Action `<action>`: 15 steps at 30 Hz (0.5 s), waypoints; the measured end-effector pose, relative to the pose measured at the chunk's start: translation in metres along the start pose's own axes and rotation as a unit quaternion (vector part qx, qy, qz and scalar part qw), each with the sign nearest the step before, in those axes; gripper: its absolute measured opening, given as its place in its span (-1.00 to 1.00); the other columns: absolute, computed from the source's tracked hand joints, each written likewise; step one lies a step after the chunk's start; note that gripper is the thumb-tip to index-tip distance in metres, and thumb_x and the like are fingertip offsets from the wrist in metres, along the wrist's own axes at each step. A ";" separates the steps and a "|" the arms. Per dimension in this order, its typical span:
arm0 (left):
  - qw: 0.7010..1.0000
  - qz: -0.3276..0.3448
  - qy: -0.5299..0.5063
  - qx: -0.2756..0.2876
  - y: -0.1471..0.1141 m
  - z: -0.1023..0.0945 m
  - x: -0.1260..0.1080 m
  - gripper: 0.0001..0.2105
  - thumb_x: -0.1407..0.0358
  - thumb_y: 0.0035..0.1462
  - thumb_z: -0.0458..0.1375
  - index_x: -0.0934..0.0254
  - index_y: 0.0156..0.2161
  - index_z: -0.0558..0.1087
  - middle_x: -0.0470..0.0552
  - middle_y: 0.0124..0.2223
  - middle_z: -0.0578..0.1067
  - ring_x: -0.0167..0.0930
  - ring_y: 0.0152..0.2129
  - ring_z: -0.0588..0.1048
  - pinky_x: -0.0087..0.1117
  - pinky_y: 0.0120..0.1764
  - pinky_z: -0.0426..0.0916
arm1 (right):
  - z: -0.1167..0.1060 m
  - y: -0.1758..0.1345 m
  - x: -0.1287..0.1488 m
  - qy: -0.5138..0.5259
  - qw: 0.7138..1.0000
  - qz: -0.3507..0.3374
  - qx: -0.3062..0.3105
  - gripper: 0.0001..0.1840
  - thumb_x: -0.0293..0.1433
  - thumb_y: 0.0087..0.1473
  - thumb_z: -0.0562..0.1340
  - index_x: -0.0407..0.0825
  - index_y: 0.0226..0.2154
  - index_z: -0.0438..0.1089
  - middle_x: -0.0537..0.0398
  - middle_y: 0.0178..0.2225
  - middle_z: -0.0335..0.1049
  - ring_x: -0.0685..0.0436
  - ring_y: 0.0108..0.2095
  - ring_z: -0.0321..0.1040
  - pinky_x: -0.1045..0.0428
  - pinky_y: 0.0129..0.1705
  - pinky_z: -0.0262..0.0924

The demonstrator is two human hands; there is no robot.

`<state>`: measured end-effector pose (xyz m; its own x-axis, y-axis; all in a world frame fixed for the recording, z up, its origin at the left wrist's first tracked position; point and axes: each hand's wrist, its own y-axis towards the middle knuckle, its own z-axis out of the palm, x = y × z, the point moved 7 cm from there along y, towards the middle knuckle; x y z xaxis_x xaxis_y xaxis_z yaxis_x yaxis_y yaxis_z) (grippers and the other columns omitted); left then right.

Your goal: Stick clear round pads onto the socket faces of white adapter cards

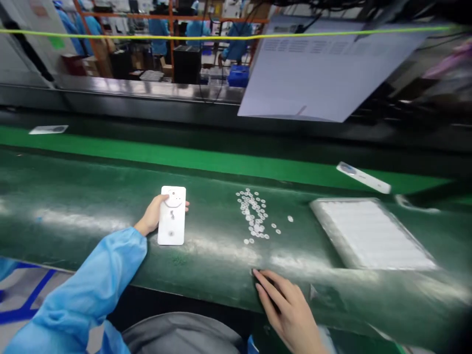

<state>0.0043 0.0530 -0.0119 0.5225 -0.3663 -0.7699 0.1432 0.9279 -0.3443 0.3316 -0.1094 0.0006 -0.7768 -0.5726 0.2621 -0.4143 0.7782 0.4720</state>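
Observation:
My left hand (pixel 153 215) is wrapped around a white phone-shaped panel (pixel 171 221), thumb on its face and fingertips showing past its right edge. The panel bears a curved line, small holes, dark characters and a small round mark. My right hand (pixel 285 305) is low at the table's front edge, its fingers close together. A small dark thing (pixel 253 271) shows at those fingertips; I cannot make out what it is. Beyond that hand, a loose pile of small, whitish round pieces (pixel 252 211) lies on the green table (pixel 214 265), with a few pieces apart on the right.
A plastic-wrapped white stack (pixel 372 233) lies at the right. Behind the table runs a bright green belt (pixel 206 157), carrying one white panel (pixel 363 177) at right and another panel (pixel 48 130) at left. A paper sheet (pixel 317 73) hangs above. People in blue work beyond.

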 end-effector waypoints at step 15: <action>0.992 0.104 0.066 -0.009 -0.008 -0.003 -0.006 -0.58 0.16 0.07 0.16 0.53 -0.10 0.51 0.40 -0.15 0.64 -0.02 -0.29 0.65 -0.19 -0.32 0.51 | -0.007 -0.013 0.016 0.035 0.987 -0.152 -0.035 -0.76 -0.30 0.27 0.27 0.06 -0.03 0.55 0.00 -0.19 0.59 -0.16 -0.22 0.51 -0.04 -0.14 0.32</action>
<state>-0.0024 0.0472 -0.0061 0.4248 -0.1742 -0.8884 0.0288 0.9834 -0.1791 0.3276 -0.1309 0.0042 -0.5863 -0.7948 0.1565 -0.5868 0.5499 0.5944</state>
